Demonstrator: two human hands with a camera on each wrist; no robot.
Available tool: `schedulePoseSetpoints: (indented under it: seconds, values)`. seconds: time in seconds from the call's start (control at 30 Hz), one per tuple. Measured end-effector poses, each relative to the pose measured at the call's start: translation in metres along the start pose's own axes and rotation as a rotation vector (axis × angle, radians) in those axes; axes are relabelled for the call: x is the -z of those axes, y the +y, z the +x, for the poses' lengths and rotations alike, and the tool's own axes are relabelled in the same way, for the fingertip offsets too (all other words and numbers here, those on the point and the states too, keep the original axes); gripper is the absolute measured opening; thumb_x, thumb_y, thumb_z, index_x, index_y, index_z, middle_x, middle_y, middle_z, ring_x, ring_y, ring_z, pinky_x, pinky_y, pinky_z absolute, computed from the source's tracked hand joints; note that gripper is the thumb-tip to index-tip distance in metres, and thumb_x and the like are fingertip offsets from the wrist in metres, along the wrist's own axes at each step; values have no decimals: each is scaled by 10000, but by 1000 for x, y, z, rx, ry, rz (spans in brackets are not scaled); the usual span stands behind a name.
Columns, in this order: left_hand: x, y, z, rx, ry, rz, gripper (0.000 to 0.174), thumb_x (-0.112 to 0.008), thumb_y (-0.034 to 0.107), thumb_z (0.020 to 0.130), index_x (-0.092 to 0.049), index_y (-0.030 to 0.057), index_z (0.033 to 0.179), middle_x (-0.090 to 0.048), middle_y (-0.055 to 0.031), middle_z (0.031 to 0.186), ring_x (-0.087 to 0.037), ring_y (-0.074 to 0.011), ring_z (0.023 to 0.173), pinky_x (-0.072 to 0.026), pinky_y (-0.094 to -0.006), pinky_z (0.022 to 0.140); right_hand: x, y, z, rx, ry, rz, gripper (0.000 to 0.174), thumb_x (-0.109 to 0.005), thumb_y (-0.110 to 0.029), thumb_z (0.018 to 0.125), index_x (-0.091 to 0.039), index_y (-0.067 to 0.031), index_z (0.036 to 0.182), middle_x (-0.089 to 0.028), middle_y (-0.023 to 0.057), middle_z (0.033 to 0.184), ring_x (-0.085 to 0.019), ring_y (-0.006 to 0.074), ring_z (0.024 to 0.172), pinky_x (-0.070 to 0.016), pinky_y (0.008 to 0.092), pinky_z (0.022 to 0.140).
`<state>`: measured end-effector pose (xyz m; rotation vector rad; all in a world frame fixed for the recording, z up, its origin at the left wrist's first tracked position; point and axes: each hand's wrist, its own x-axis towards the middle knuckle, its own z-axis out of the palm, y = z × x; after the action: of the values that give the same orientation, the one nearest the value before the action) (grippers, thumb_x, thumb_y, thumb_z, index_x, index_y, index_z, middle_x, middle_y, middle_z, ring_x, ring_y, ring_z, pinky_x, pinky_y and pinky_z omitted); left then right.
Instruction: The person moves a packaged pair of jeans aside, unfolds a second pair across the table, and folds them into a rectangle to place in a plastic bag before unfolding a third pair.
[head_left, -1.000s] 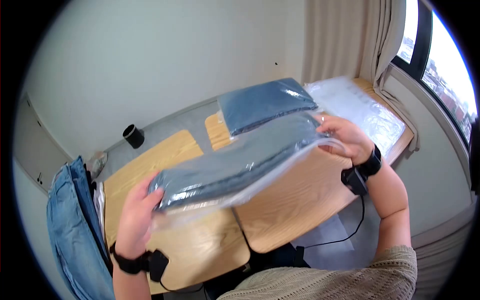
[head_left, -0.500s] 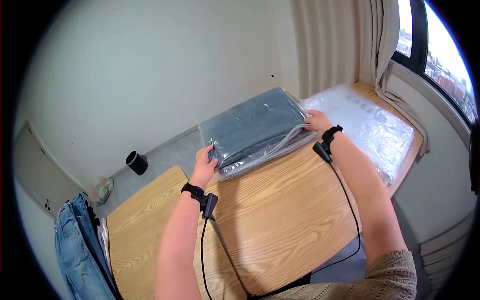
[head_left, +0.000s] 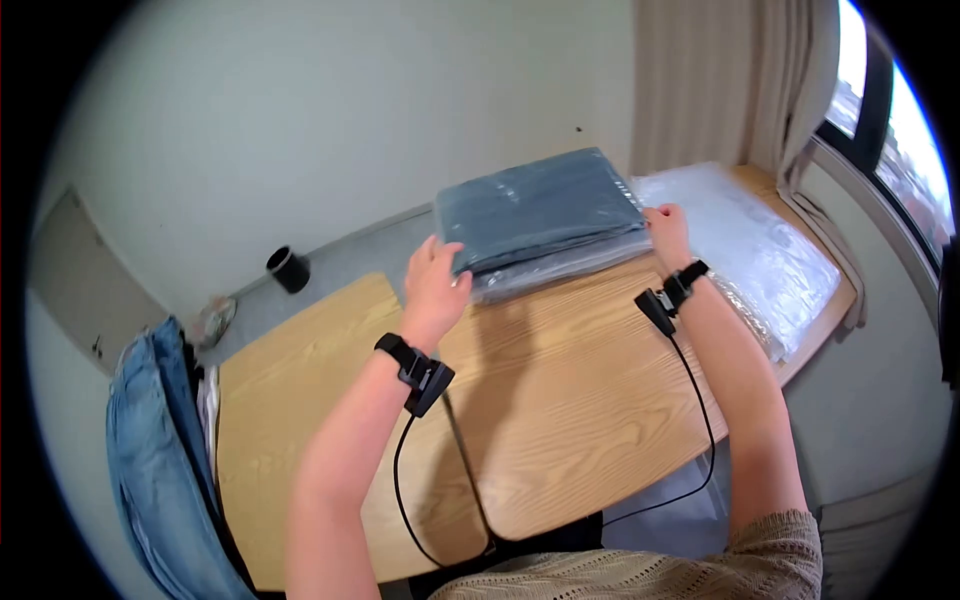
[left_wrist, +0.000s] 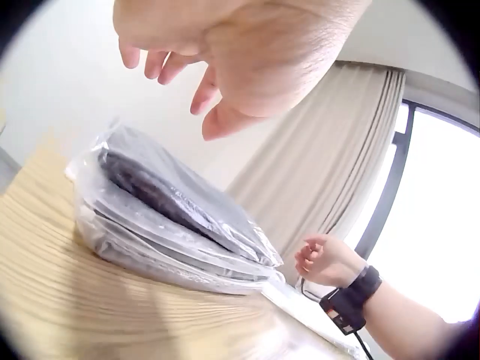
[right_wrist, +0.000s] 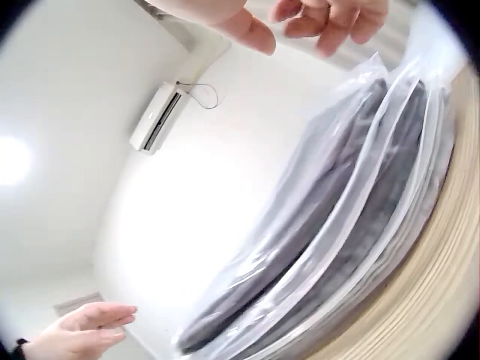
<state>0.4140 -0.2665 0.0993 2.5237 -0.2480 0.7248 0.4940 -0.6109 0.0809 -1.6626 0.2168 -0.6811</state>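
Note:
Two packages of folded dark blue clothing in clear plastic bags lie stacked at the table's far edge. The upper package (head_left: 540, 205) sits on the lower package (head_left: 575, 268), of which mainly the near edge shows. By the stack's near left corner is my left hand (head_left: 435, 290), fingers spread and holding nothing. My right hand (head_left: 668, 232) hovers at the stack's right end with loosely bent fingers; the right wrist view shows thumb and fingers apart, with nothing between them. In the left wrist view the stacked bags (left_wrist: 180, 202) bulge at their edges.
A pile of flat clear plastic bags (head_left: 750, 250) lies right of the stack. Blue jeans (head_left: 160, 430) hang over the left table edge. Two wooden tables (head_left: 570, 400) meet at a narrow seam. A black bin (head_left: 289, 270) stands on the floor beyond; curtains (head_left: 700, 90) hang at the right.
Both hands carried the bagged package forward from over the near table onto the other package. They have since let go, and the left hand has drawn slightly back from it.

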Motion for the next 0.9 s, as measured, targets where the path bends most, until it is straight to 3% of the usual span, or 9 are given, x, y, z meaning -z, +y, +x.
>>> schedulePoseSetpoints:
  seconds: [0.17,0.2,0.23,0.33,0.5,0.57,0.7,0.77,0.9]
  values:
    - [66,-27,-50,-98,17,247,339,-652,162,781,-589,116,1111,-392,-229,1366,-322,-402,1290,-295,-484,1041,11,-35,-104,-195,-514,610,208,-576,-58,849,-441,-164,733,-380,-70,650,-330,44,539,-263,215,474]
    - [86,-37,-66,-39,40,293,339,-652,162,781,-589,116,1111,-392,-229,1366,-322,-402,1290,-295,-484,1041,9,-68,-147,-257,-477,476,221,-554,-47,866,-406,-163,749,-351,-68,645,-321,31,544,-254,204,469]
    - [105,-45,-81,-10,40,280,338,-653,160,779,-588,114,1108,-382,-232,1372,-314,-401,1296,-288,-484,1046,12,-29,-164,-260,-590,599,223,-542,-43,883,-392,-156,763,-348,-64,641,-314,35,529,-249,205,454]
    - [166,-73,-139,124,74,290,346,-634,158,773,-595,108,1113,-363,-244,1377,-265,-402,1325,-252,-495,1066,34,-40,-280,-427,-689,494,306,-551,-33,888,-351,-148,688,-313,-51,607,-308,40,528,-259,202,452]
    - [263,-162,-272,299,284,361,369,-680,133,748,-587,93,1103,-450,-210,1297,-363,-375,1256,-296,-448,1042,48,-26,-387,4,-662,29,400,-565,-3,880,-267,-96,631,-252,-27,601,-241,82,567,-228,254,492]
    - [301,-183,-331,435,309,489,364,-678,137,748,-589,89,1098,-485,-202,1254,-402,-362,1221,-320,-433,1023,44,-33,-411,204,-451,-72,412,-574,-19,888,-253,-79,638,-232,-23,620,-209,98,589,-212,270,511]
    - [349,-215,-426,746,292,591,359,-682,153,748,-581,61,1080,-526,-201,1159,-457,-366,1126,-373,-424,964,31,-22,-424,184,-500,-1,417,-579,-37,893,-252,-53,634,-233,1,590,-218,117,561,-215,289,495]
    - [354,-216,-452,1055,304,704,384,-725,200,734,-572,16,1034,-537,-187,1065,-483,-366,1052,-430,-436,890,30,-19,-427,251,-531,-97,407,-581,-36,888,-260,-44,638,-236,20,586,-222,133,555,-221,299,494]
    - [348,-218,-473,1030,265,958,387,-728,246,748,-519,13,975,-528,-166,953,-521,-366,948,-468,-432,797,24,-16,-434,363,-493,-203,392,-588,-33,872,-275,-27,636,-242,64,579,-227,172,544,-239,326,493]
